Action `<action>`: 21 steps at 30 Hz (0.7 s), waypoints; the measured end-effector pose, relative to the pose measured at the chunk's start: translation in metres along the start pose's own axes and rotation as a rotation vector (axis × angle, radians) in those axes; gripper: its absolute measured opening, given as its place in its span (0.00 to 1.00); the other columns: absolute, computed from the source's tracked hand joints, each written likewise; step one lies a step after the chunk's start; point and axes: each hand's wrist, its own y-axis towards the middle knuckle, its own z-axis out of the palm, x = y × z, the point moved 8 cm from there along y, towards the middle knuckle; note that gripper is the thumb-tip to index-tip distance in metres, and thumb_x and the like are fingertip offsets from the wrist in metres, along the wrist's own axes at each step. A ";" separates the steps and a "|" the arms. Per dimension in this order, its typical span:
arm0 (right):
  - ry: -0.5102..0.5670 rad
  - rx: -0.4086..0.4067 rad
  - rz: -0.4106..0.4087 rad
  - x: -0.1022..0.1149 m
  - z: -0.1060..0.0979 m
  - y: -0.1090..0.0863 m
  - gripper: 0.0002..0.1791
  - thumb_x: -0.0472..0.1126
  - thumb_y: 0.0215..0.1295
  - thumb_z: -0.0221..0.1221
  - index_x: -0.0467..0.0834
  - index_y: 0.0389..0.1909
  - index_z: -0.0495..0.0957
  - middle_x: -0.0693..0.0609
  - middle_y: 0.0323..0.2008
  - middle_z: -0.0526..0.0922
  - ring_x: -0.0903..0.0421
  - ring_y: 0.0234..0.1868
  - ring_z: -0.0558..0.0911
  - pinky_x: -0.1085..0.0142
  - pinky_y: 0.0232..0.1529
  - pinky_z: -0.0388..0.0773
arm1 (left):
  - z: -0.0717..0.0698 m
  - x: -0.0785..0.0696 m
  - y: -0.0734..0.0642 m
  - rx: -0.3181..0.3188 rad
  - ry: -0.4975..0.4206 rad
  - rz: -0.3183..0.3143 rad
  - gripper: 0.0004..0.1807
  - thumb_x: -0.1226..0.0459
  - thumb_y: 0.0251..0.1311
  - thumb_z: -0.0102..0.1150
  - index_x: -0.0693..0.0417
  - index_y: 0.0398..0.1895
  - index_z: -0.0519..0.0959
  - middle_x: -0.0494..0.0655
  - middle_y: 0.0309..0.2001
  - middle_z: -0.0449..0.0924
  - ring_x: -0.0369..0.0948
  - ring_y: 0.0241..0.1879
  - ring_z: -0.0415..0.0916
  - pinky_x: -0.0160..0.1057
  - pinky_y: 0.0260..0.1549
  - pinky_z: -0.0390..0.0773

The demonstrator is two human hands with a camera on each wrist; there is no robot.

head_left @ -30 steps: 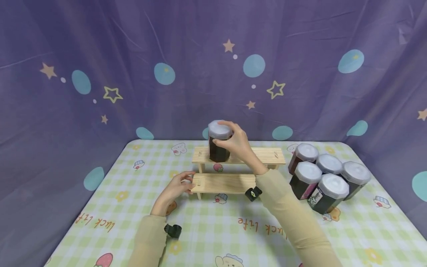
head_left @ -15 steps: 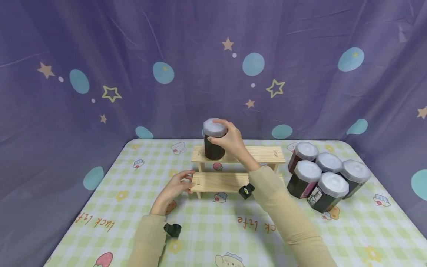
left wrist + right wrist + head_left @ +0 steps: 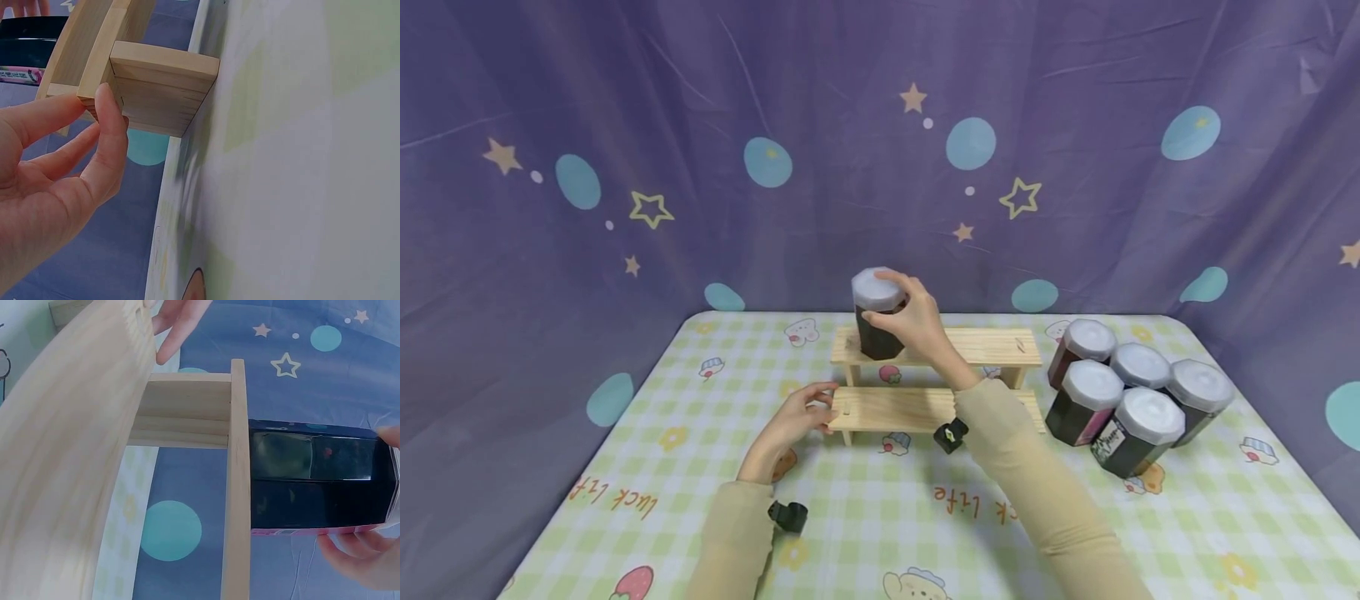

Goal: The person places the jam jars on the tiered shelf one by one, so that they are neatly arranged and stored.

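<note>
A dark, many-sided jar (image 3: 874,333) with a translucent whitish lid stands upright at the left end of the upper step of a two-tier wooden shelf (image 3: 985,343). My right hand (image 3: 917,323) grips it near the lid, thumb on the near side. In the right wrist view, the base of the dark jar (image 3: 312,494) meets the upper board, and pink shows along its lower side. My left hand (image 3: 797,415) is at the left end of the lower step. The left wrist view shows the left hand (image 3: 62,165) pinching the board's corner between thumb and finger.
Several similar jars (image 3: 1084,400) with whitish lids stand grouped on the table right of the shelf. A green-and-white checked cloth (image 3: 850,542) covers the table. Behind it hangs a purple curtain (image 3: 850,225) with stars and balloons.
My right hand has slid the jar leftward along the upper step to its left end, moving only slightly in the last half second. The left hand has stayed at the lower board.
</note>
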 end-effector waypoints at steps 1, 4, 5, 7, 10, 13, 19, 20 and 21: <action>0.005 0.001 0.002 -0.001 0.000 0.000 0.32 0.44 0.47 0.66 0.50 0.57 0.69 0.42 0.48 0.69 0.49 0.43 0.73 0.60 0.38 0.76 | 0.000 0.000 0.000 0.003 0.000 0.001 0.28 0.74 0.56 0.50 0.67 0.61 0.59 0.63 0.44 0.64 0.40 0.28 0.73 0.45 0.32 0.80; 0.018 0.005 -0.002 -0.002 0.000 -0.001 0.33 0.44 0.47 0.66 0.50 0.57 0.68 0.42 0.49 0.68 0.50 0.43 0.72 0.60 0.38 0.76 | 0.001 0.000 0.000 0.005 -0.002 0.001 0.27 0.74 0.56 0.50 0.67 0.61 0.59 0.63 0.44 0.64 0.40 0.28 0.73 0.46 0.33 0.80; 0.025 0.008 -0.005 -0.002 0.000 -0.001 0.33 0.44 0.47 0.66 0.50 0.57 0.68 0.42 0.50 0.68 0.50 0.43 0.72 0.60 0.38 0.76 | 0.001 0.000 0.000 0.005 -0.001 0.002 0.27 0.74 0.56 0.50 0.67 0.61 0.59 0.63 0.44 0.64 0.40 0.28 0.73 0.46 0.33 0.80; 0.032 0.013 -0.012 -0.001 0.000 -0.001 0.33 0.43 0.47 0.66 0.49 0.58 0.68 0.42 0.52 0.67 0.50 0.44 0.72 0.61 0.39 0.76 | 0.001 -0.001 0.000 0.010 0.006 0.008 0.27 0.74 0.56 0.50 0.67 0.61 0.59 0.63 0.45 0.63 0.39 0.28 0.73 0.47 0.33 0.80; 0.046 0.022 -0.029 0.001 0.000 -0.002 0.33 0.42 0.48 0.66 0.48 0.58 0.67 0.42 0.55 0.66 0.50 0.46 0.72 0.60 0.42 0.76 | 0.001 -0.001 -0.001 0.007 0.009 0.007 0.27 0.74 0.56 0.50 0.67 0.61 0.59 0.63 0.45 0.63 0.40 0.28 0.73 0.46 0.32 0.80; 0.056 0.026 -0.047 0.004 -0.002 -0.003 0.32 0.40 0.49 0.65 0.46 0.57 0.68 0.41 0.56 0.65 0.49 0.47 0.72 0.60 0.43 0.75 | 0.001 -0.002 -0.001 0.013 0.005 0.009 0.27 0.73 0.57 0.49 0.68 0.61 0.58 0.63 0.45 0.63 0.40 0.28 0.73 0.47 0.33 0.80; 0.063 0.000 -0.092 0.009 -0.013 -0.011 0.27 0.37 0.51 0.63 0.41 0.55 0.70 0.41 0.56 0.66 0.49 0.51 0.71 0.59 0.48 0.74 | 0.003 -0.007 -0.004 0.025 -0.002 0.015 0.28 0.74 0.57 0.49 0.69 0.61 0.57 0.63 0.44 0.63 0.41 0.27 0.73 0.50 0.34 0.79; 0.075 -0.003 -0.098 0.010 -0.016 -0.013 0.27 0.37 0.51 0.63 0.40 0.54 0.70 0.41 0.55 0.67 0.48 0.52 0.70 0.58 0.49 0.74 | 0.003 -0.007 -0.004 0.025 -0.001 0.013 0.28 0.74 0.57 0.49 0.69 0.61 0.58 0.63 0.44 0.63 0.41 0.27 0.73 0.50 0.34 0.79; 0.084 -0.005 -0.102 0.010 -0.018 -0.015 0.27 0.37 0.52 0.63 0.40 0.54 0.69 0.41 0.55 0.67 0.48 0.52 0.70 0.58 0.50 0.73 | 0.003 -0.006 -0.004 0.025 0.001 0.010 0.28 0.74 0.57 0.49 0.69 0.61 0.57 0.63 0.44 0.62 0.41 0.27 0.73 0.49 0.34 0.79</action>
